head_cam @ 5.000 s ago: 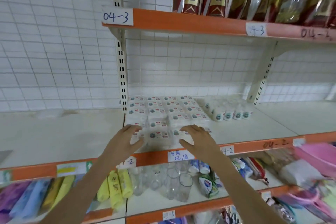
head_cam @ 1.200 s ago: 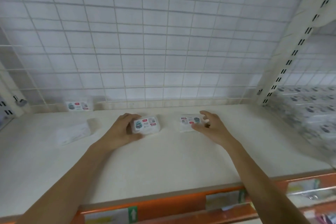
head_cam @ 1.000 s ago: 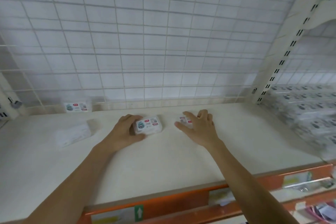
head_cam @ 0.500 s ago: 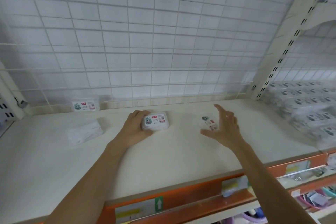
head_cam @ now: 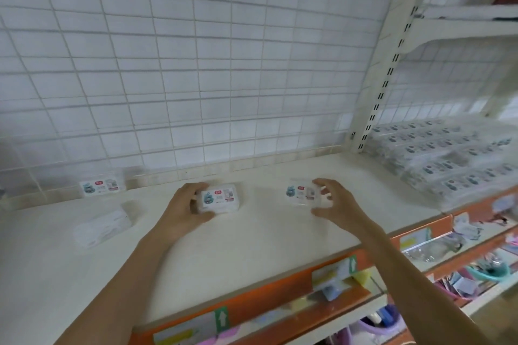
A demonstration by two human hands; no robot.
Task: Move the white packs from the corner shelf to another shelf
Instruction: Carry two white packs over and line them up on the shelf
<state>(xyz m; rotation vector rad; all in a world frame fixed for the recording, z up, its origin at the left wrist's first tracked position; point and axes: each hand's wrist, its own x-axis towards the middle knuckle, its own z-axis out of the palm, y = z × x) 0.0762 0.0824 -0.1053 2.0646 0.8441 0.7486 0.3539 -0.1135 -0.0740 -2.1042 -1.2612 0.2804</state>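
The left hand (head_cam: 183,209) curls round a white pack (head_cam: 218,198) resting on the shelf (head_cam: 252,241). The right hand (head_cam: 335,203), arm outstretched, pinches a second pack (head_cam: 301,193) just right of the first. More packs (head_cam: 448,159) lie stacked on the corner shelf, far right of the first.

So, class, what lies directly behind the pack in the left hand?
Bare shelf, then the wire grid. The left hand hides the pack's left end.
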